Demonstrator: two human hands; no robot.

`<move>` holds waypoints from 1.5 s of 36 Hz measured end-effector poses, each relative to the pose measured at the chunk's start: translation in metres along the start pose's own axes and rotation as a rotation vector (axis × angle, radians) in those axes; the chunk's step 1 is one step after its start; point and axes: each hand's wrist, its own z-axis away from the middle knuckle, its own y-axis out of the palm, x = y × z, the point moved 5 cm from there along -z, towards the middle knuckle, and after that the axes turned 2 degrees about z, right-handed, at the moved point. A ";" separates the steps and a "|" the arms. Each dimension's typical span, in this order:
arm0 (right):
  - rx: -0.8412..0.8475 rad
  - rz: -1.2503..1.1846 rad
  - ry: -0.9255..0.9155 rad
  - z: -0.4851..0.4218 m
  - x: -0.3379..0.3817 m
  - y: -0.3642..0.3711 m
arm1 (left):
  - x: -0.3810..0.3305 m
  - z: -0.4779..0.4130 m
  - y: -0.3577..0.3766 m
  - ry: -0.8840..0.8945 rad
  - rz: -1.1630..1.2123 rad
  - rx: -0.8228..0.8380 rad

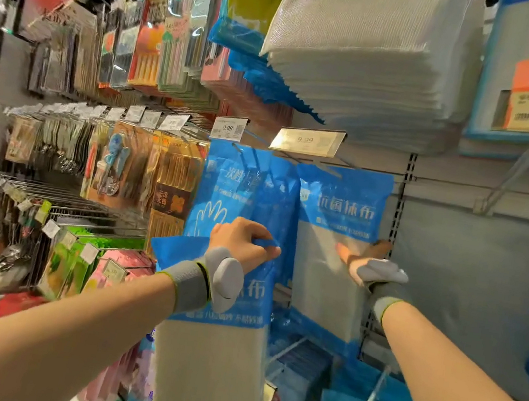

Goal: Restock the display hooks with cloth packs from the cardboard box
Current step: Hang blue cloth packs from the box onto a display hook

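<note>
Farthest left hung rows of glossy kitchenware packets (142, 174), blurred and closely packed on wire pegs. The left hand (242, 243), with a grey knitted band at the wrist, had its fingers (268, 235) curled tight round the blue plastic header of the held cloth pack (212, 348). This was a long flat pouch with pale woven cloth showing through its clear lower part, and it hung down in front of a blue glove packet (233, 188). Just beside it the hung cloth pack (332, 245), of the same blue-topped, crinkly film, dangled from a thin metal hook (317, 165) under a shiny price tag (307, 141). The right hand (367, 265) reached to that pack's right edge, one finger lying on its front and another at or behind the edge. Both were blurred, so whether they pinched it or only touched it could not be told. Above sat a thick stack (371, 61) of flat grey-white mesh-textured packs, and a smooth grey back panel (470, 267) lay to the right.
</note>
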 end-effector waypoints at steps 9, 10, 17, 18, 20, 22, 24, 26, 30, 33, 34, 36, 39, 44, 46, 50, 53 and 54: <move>0.064 -0.147 -0.523 0.067 0.029 0.029 | -0.006 0.005 0.001 0.015 -0.002 -0.056; 0.302 -0.184 -0.457 0.077 0.029 0.041 | -0.009 0.007 0.002 0.017 -0.004 -0.063; 0.690 -0.154 -0.343 0.110 0.028 0.055 | -0.029 0.006 -0.003 0.057 0.146 -0.069; 0.660 -0.181 -0.369 0.113 0.033 0.051 | -0.032 0.006 -0.002 0.070 0.155 -0.056; 0.588 -0.224 -0.371 0.109 0.040 0.044 | -0.039 0.005 -0.012 0.071 0.090 -0.126; 0.484 -0.226 -0.350 0.105 0.042 0.035 | -0.037 0.002 -0.028 -0.032 -0.066 -0.279; 0.356 -0.244 -0.341 0.094 0.043 0.023 | -0.028 0.000 -0.043 -0.204 -0.088 -0.364; 0.252 -0.301 -0.355 0.086 0.045 0.012 | -0.011 -0.003 -0.045 -0.354 -0.019 -0.342; 0.121 -0.455 -0.448 0.080 0.058 -0.005 | 0.011 -0.018 -0.029 -0.466 0.545 -0.291; 0.048 -0.424 -0.621 0.084 0.073 -0.012 | 0.008 -0.020 -0.022 -0.419 0.622 -0.251; 0.036 -0.352 -0.671 0.086 0.078 -0.014 | 0.003 -0.020 -0.020 -0.349 0.642 -0.231; 0.052 -0.191 -0.708 0.085 0.085 -0.011 | -0.009 -0.016 -0.019 -0.164 0.662 -0.195; 0.102 -0.112 -0.650 0.078 0.089 -0.006 | -0.020 -0.021 -0.019 0.036 0.531 -0.213; 0.143 -0.162 -0.531 0.076 0.105 -0.010 | -0.025 -0.034 -0.016 0.100 0.381 -0.204; 0.172 -0.187 -0.507 0.075 0.106 -0.011 | -0.022 -0.039 -0.015 0.089 0.417 -0.194; 0.172 -0.256 -0.498 0.077 0.107 -0.014 | -0.020 -0.041 -0.012 0.095 0.454 -0.185; 0.141 -0.274 -0.505 0.078 0.110 -0.015 | -0.020 -0.042 -0.014 0.103 0.501 -0.188; 0.133 -0.281 -0.510 0.078 0.112 -0.016 | -0.021 -0.043 -0.015 0.100 0.510 -0.189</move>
